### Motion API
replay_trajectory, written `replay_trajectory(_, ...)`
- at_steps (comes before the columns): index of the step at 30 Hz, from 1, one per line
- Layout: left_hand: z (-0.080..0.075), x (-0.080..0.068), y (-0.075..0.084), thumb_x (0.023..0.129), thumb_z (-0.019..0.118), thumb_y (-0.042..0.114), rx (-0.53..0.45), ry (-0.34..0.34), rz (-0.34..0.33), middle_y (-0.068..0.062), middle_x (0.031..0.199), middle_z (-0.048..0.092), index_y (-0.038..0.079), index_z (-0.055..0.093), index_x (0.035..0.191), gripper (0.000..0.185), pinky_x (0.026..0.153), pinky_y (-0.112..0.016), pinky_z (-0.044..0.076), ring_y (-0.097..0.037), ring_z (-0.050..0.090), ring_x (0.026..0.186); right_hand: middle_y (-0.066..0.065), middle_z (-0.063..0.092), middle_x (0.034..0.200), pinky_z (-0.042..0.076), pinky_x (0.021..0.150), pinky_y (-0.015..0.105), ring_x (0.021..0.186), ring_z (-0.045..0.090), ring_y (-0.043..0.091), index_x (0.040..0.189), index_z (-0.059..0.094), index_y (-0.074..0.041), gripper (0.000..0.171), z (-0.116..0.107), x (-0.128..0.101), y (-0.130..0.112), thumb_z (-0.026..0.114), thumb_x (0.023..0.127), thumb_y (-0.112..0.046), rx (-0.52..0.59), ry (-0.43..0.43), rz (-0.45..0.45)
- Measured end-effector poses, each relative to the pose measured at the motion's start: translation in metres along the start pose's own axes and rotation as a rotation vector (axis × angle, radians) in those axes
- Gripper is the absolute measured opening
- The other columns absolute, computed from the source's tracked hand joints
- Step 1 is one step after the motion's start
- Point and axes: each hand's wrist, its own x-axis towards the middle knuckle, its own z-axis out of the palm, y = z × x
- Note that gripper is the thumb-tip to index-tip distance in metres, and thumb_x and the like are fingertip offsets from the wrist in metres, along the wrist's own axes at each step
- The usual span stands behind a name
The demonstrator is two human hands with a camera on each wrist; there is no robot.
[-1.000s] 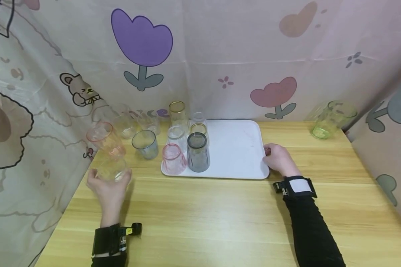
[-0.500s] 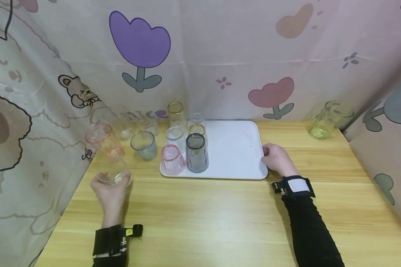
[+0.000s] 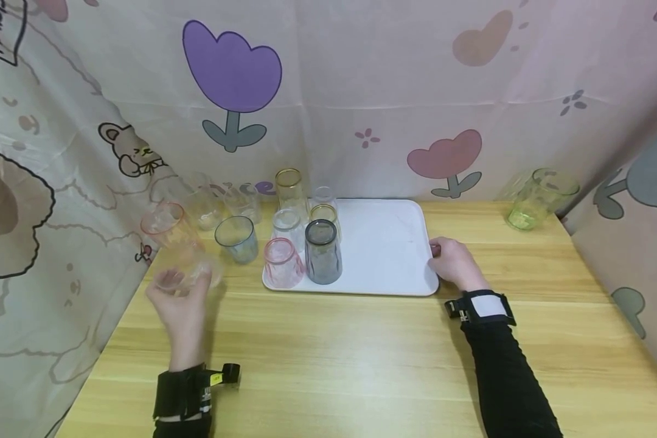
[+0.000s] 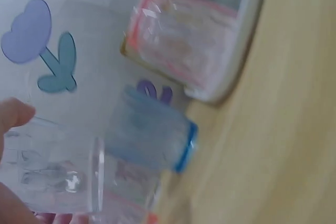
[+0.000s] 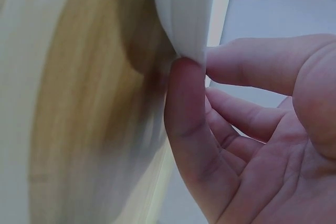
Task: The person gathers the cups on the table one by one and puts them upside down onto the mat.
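My left hand (image 3: 177, 301) grips a clear drinking glass (image 4: 58, 166) between thumb and fingers. In the head view the glass looks tilted and blurred, just in front of a pink-rimmed glass (image 3: 170, 228). At the other side my right hand (image 3: 455, 264) pinches the right edge of a white tray (image 3: 380, 243), thumb on one face and index finger on the other. The tray's left part bears several glasses, among them a pink one (image 3: 283, 263), a grey one (image 3: 323, 252) and a clear one (image 3: 288, 225).
A bluish glass (image 3: 236, 240) stands on the wooden table (image 3: 328, 365) between left hand and tray. Behind it are clear glasses, one of them (image 3: 243, 204) near the curtain. A green glass (image 3: 536, 201) stands at the back right. Printed curtains (image 3: 334, 73) border the table.
The left hand has turned the clear glass, which now leans to the right and sits slightly higher in the head view. My right hand and the tray have stayed put.
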Motion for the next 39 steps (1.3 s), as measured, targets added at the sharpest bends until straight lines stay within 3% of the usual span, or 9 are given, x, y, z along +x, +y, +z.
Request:
replay_trajectory(4,0.012,-0.009,0.011,0.09,0.077,0.006,-0.132,-0.014,0.063,0.004,0.129,0.046,0.011,0.039,0.137,0.061,0.108,-0.03,0.036,-0.013,0.043,0.122,0.033,0.059,0.131,0.049,0.101,0.058,0.112,0.056,0.042,0.147,0.045,0.013,0.056,0.0,-0.001,0.0,0.057,0.095,0.0,0.001,0.008,-0.002)
replay_trajectory(9,0.032,-0.024,0.023,0.093,0.07,-0.005,-0.411,-0.066,0.076,-0.002,0.123,0.054,0.008,0.049,0.128,0.043,0.1,-0.022,0.045,-0.014,0.052,0.113,0.033,0.06,0.13,0.05,0.099,0.058,0.111,0.058,0.042,0.145,0.047,0.013,0.054,0.002,-0.002,0.0,0.06,0.097,-0.008,0.015,0.025,-0.024)
replay_trajectory(12,0.045,-0.035,0.027,0.093,0.068,-0.01,-0.591,-0.121,0.063,-0.004,0.114,0.061,0.006,0.055,0.121,0.035,0.093,-0.023,0.053,-0.016,0.06,0.106,0.033,0.061,0.128,0.051,0.097,0.057,0.109,0.058,0.041,0.144,0.049,0.014,0.054,0.003,-0.003,-0.001,0.062,0.1,-0.014,0.024,0.05,-0.045)
replay_trajectory(17,0.062,-0.05,0.028,0.092,0.072,-0.007,-0.764,-0.247,0.029,-0.002,0.103,0.066,0.007,0.064,0.109,0.023,0.075,-0.018,0.055,-0.011,0.064,0.089,0.03,0.062,0.123,0.055,0.087,0.05,0.104,0.06,0.039,0.143,0.05,0.013,0.054,0.002,-0.007,-0.007,0.064,0.101,-0.019,0.039,0.119,-0.078)
replay_trajectory(21,0.073,-0.06,0.03,0.093,0.075,-0.001,-0.759,-0.326,0.007,0.0,0.103,0.068,0.012,0.067,0.103,0.018,0.076,-0.019,0.054,-0.009,0.065,0.088,0.027,0.062,0.121,0.055,0.078,0.042,0.098,0.061,0.036,0.143,0.053,0.009,0.052,0.0,-0.01,-0.015,0.064,0.102,-0.02,0.072,0.176,-0.113)
replay_trajectory(25,0.081,-0.068,0.031,0.094,0.073,0.002,-0.706,-0.385,-0.02,-0.001,0.112,0.067,0.013,0.068,0.111,0.021,0.086,-0.023,0.055,-0.012,0.065,0.097,0.021,0.066,0.119,0.055,0.074,0.036,0.096,0.066,0.035,0.141,0.058,0.003,0.048,-0.001,-0.014,-0.028,0.066,0.101,-0.023,0.14,0.237,-0.206)
replay_trajectory(31,0.091,-0.08,0.034,0.093,0.069,0.006,-0.671,-0.461,-0.082,-0.005,0.123,0.064,0.012,0.065,0.121,0.029,0.099,-0.033,0.056,-0.018,0.065,0.107,0.014,0.065,0.125,0.061,0.073,0.028,0.103,0.067,0.029,0.14,0.061,-0.005,0.045,0.004,-0.028,-0.06,0.069,0.101,-0.027,0.354,0.197,-0.371)
replay_trajectory(35,0.1,-0.089,0.034,0.09,0.068,0.009,-0.661,-0.513,-0.101,-0.007,0.127,0.062,0.011,0.062,0.129,0.04,0.1,-0.035,0.056,-0.019,0.065,0.11,0.014,0.064,0.13,0.06,0.077,0.023,0.104,0.068,0.024,0.139,0.061,-0.006,0.04,0.013,-0.04,-0.08,0.069,0.102,-0.02,0.496,0.196,-0.507)
replay_trajectory(39,0.111,-0.096,0.034,0.084,0.07,0.013,-0.669,-0.586,-0.085,-0.008,0.13,0.058,0.01,0.053,0.137,0.056,0.1,-0.035,0.056,-0.02,0.064,0.112,0.015,0.06,0.138,0.058,0.089,0.024,0.115,0.065,0.026,0.144,0.056,-0.002,0.047,0.022,-0.051,-0.097,0.068,0.099,-0.005,0.635,0.177,-0.656)
